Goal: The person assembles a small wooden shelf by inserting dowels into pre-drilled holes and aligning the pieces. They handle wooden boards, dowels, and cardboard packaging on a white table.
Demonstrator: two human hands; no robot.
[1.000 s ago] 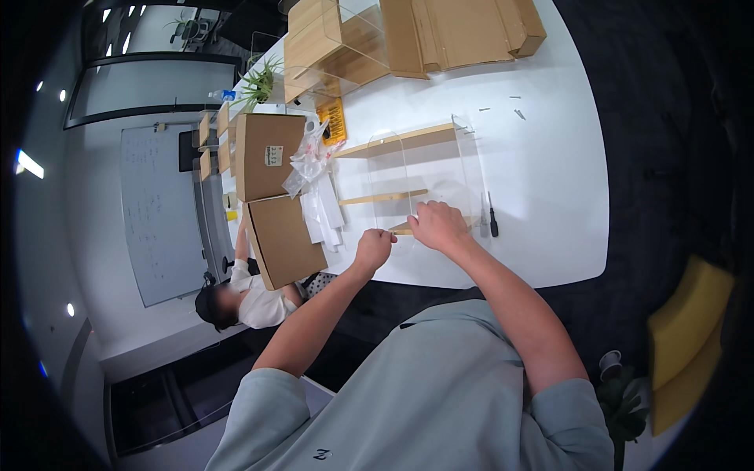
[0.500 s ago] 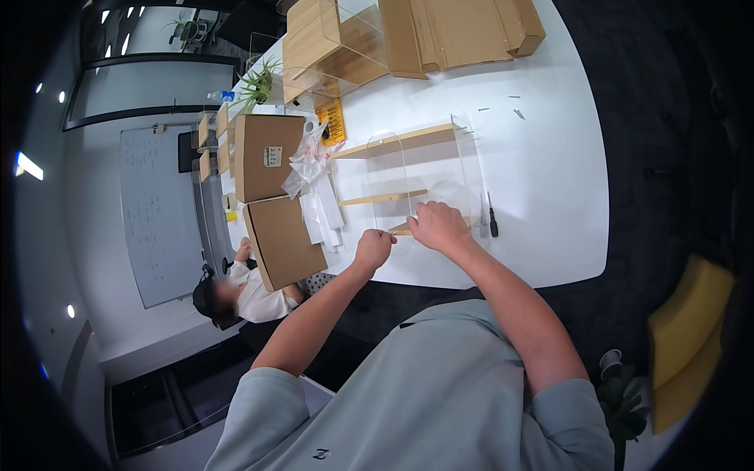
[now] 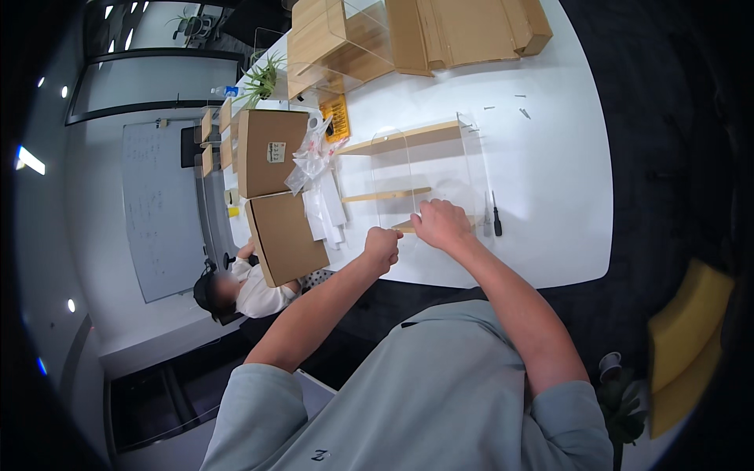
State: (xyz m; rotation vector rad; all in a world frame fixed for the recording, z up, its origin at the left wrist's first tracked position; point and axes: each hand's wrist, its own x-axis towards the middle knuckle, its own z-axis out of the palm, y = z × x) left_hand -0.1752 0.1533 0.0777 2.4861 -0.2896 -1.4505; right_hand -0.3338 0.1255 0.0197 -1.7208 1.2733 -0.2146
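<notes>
A shelf of clear plastic panels (image 3: 391,169) and pale wooden boards stands on the white table before me. Its far board (image 3: 412,138) and middle board (image 3: 387,195) show well; most of the near board (image 3: 404,228) is hidden behind my hands. My right hand (image 3: 442,223) is closed over the near board's right part, fingers curled at the clear panel. At that board's left end, my left hand (image 3: 382,247) is closed with thumb and forefinger together; whatever they pinch is too small to make out. A black-handled screwdriver (image 3: 497,225) lies right of the shelf.
Cardboard boxes (image 3: 276,161) and plastic bags (image 3: 312,162) lie left of the shelf. Beyond are an orange tool case (image 3: 336,118), a wooden-and-clear unit (image 3: 318,47), flattened cardboard (image 3: 475,35) and loose screws (image 3: 524,113). A person (image 3: 255,290) sits at the left.
My left hand has turned slightly at the wrist beside the near board's end. My right hand stays in place on the shelf. The seated person's raised hand has come down.
</notes>
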